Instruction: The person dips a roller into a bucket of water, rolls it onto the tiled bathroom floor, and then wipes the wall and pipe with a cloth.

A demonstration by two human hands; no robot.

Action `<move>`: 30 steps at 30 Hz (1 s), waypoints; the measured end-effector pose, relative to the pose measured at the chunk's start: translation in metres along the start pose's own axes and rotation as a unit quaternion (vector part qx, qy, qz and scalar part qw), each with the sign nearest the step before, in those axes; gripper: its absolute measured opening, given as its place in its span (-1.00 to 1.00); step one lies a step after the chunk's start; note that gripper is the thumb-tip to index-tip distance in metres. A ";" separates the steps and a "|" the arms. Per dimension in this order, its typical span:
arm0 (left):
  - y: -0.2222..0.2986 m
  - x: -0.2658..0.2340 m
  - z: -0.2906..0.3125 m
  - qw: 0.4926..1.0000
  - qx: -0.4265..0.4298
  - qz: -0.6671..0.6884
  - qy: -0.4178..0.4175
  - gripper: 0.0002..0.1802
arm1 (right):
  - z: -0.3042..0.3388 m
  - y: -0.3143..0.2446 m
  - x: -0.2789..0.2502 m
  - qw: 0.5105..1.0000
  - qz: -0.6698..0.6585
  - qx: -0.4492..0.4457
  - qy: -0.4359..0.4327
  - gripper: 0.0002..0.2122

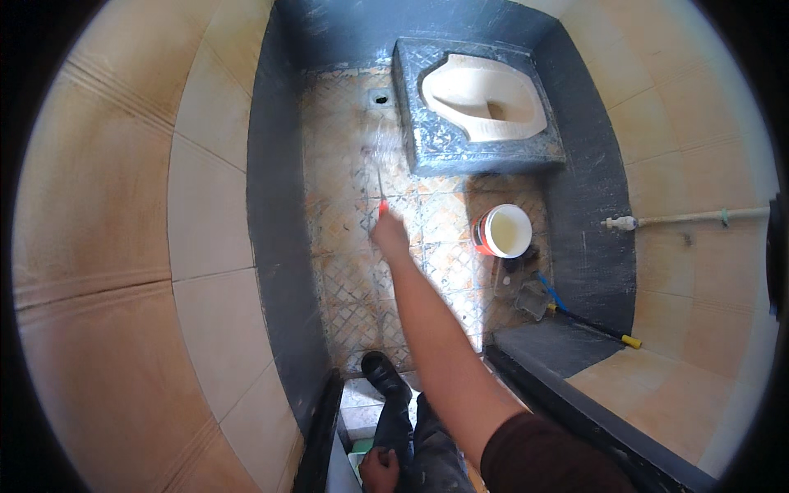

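Observation:
My right hand (pixel 390 236), reaching out over the tiled floor, is closed round the red handle of a paint roller (pixel 381 182). A thin metal rod runs forward from the handle, and the pale roller head is smeared by motion on the floor, left of the raised toilet base. My left hand (pixel 379 470) is low at the bottom edge, beside my dark trouser leg, its fingers loosely apart with nothing seen in them. To the right of my right hand stands a white and red bucket (pixel 508 231) with pale yellowish liquid inside.
A white squat toilet (pixel 485 97) is set in a raised dark base. Near it is a floor drain (pixel 380 98). A pipe with a tap (pixel 620 223) comes from the right wall. A black tool with a yellow end (pixel 631 341) lies at the right. My shoe (pixel 382 374) is at the doorway.

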State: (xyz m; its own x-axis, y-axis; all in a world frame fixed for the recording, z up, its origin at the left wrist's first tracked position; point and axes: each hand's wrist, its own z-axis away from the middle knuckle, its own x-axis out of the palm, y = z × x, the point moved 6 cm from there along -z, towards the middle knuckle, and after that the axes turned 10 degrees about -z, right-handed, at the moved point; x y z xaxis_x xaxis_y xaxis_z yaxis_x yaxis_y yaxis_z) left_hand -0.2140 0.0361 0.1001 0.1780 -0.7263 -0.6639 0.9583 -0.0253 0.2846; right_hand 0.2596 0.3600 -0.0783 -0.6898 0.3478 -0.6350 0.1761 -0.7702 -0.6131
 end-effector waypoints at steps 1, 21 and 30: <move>0.004 -0.006 -0.004 1.000 -0.001 -0.002 0.012 -0.66 | -0.031 -0.031 -0.011 1.000 -0.003 -0.011 0.020 -0.64; 0.009 0.011 0.006 0.993 -0.074 0.090 0.015 -0.76 | 0.468 0.157 -0.081 0.967 0.085 0.216 -0.107 -0.49; -0.028 0.045 0.025 0.989 -0.109 0.104 0.018 -0.83 | 0.276 0.213 -0.136 0.977 0.149 0.011 -0.150 -0.42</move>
State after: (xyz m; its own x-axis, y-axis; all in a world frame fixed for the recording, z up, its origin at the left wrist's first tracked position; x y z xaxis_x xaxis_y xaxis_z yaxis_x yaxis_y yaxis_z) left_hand -0.2384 -0.0130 0.0794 0.3797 -0.6749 -0.6327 0.9251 0.2723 0.2646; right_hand 0.1972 0.0012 0.0078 -0.7858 -0.0632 -0.6153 0.3872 -0.8260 -0.4096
